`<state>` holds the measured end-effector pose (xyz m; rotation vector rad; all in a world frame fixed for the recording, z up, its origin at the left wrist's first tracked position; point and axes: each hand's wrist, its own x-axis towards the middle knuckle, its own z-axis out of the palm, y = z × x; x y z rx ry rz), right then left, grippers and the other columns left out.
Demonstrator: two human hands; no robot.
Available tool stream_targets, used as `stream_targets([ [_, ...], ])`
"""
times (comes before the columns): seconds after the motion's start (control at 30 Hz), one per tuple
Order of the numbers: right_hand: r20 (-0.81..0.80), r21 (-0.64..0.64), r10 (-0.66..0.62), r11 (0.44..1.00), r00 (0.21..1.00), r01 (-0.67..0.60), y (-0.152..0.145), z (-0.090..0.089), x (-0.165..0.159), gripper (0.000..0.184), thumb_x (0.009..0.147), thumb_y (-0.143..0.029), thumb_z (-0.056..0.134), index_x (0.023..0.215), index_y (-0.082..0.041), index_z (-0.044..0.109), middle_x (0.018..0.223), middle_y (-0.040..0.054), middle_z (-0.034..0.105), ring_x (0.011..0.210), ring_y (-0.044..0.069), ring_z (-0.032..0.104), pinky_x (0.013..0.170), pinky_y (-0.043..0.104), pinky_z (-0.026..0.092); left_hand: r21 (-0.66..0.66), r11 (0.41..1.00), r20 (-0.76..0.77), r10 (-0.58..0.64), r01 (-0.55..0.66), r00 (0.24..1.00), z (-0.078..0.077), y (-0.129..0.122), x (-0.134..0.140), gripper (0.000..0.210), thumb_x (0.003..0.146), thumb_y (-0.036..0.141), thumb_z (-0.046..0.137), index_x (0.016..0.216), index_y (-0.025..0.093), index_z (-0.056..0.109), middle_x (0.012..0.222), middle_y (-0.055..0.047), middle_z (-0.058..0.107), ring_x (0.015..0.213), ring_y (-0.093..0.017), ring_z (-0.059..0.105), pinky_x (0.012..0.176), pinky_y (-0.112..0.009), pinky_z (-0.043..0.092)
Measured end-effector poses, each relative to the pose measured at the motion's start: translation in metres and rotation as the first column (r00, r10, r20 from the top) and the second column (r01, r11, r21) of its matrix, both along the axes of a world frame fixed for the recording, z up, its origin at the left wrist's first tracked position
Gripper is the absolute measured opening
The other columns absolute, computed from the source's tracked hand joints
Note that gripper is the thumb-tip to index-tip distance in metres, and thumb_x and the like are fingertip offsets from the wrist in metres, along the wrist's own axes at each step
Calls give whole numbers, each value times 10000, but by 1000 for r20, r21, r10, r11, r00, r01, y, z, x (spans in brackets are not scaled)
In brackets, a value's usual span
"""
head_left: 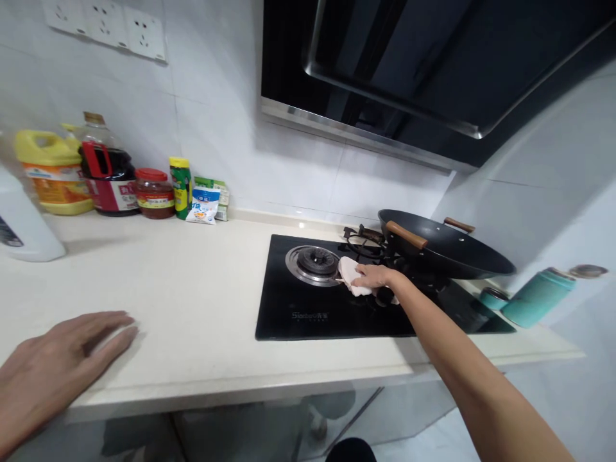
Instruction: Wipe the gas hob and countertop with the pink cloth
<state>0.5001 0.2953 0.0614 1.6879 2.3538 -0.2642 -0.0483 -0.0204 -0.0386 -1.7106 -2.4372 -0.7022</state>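
My right hand [373, 276] presses a pale pink-white cloth [355, 282] against the black glass gas stove [293, 301], its fingers over the cloth. The cloth lies just right of the round left burner [317, 262], touching the edge of its metal ring. A dark control knob [384, 296] shows partly under my right wrist. My left hand [67, 359] is at the left over the pale countertop [192, 295], with thumb and fingers apart and nothing in it.
A black wok [437, 247] with wooden handles sits on the right burner. Beyond it stands a teal canister [539, 298]. Along the wall are a yellow jug [52, 173], a dark sauce bottle [108, 170], a red-lidded jar [154, 194] and seasoning packets [204, 205]. Overhead hangs a range hood [385, 83].
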Motion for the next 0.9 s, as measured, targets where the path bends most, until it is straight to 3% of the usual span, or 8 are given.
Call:
stream_targets([
  [0.13, -5, 9, 134, 991, 991, -134, -23, 5, -5, 742, 780, -604, 660, 1397, -202, 567, 1440, 128, 571, 1248, 329, 581, 985, 362, 462, -55, 998, -9, -19, 18, 1000, 12, -3, 10, 641, 857, 721, 404, 1160, 258, 727, 1316, -19, 703, 1239, -304, 607, 1100, -451, 407],
  [0.4, -33, 78, 305, 950, 952, -302, -83, 4, -13, 401, 819, -567, 615, 1027, -226, 646, 1205, 73, 632, 1094, 283, 573, 905, 359, 436, -68, 997, 13, -26, 26, 1000, 31, -9, 30, 641, 856, 682, 364, 1143, 227, 713, 1309, -50, 704, 1233, -311, 608, 1069, -447, 414],
  [0.53, -85, 177, 394, 910, 915, -375, -115, -6, -12, 541, 917, -722, 437, 824, -215, 604, 1006, 67, 647, 955, 233, 556, 873, 351, 421, -76, 997, 22, -13, 14, 1000, 27, -8, 24, 658, 850, 690, 366, 1165, 227, 712, 1337, -52, 693, 1254, -317, 598, 1074, -451, 409],
  [0.6, -137, 277, 444, 876, 886, -396, -128, -15, -6, 618, 986, -706, 297, 737, -212, 571, 907, 61, 646, 881, 206, 546, 902, 359, 407, -79, 997, 21, -6, 8, 1000, 23, -6, 19, 684, 844, 708, 362, 1173, 224, 715, 1346, -54, 691, 1261, -319, 597, 1082, -446, 408],
  [0.7, -172, 403, 433, 851, 885, -338, -141, -29, 9, 641, 1051, -597, 196, 715, -206, 575, 825, 66, 651, 852, 196, 554, 936, 359, 387, -85, 996, 12, -11, 12, 1000, 17, 0, 9, 694, 840, 727, 361, 1168, 238, 729, 1347, -45, 695, 1267, -320, 599, 1082, -437, 412],
  [0.9, -199, 443, 292, 878, 936, -180, -149, -41, 46, 588, 1001, -590, 424, 550, -221, 506, 680, 57, 618, 864, 211, 578, 772, 311, 389, -61, 998, -16, -29, 28, 999, 4, 7, -8, 643, 850, 708, 409, 1154, 259, 753, 1350, -38, 699, 1260, -320, 610, 1089, -444, 414],
])
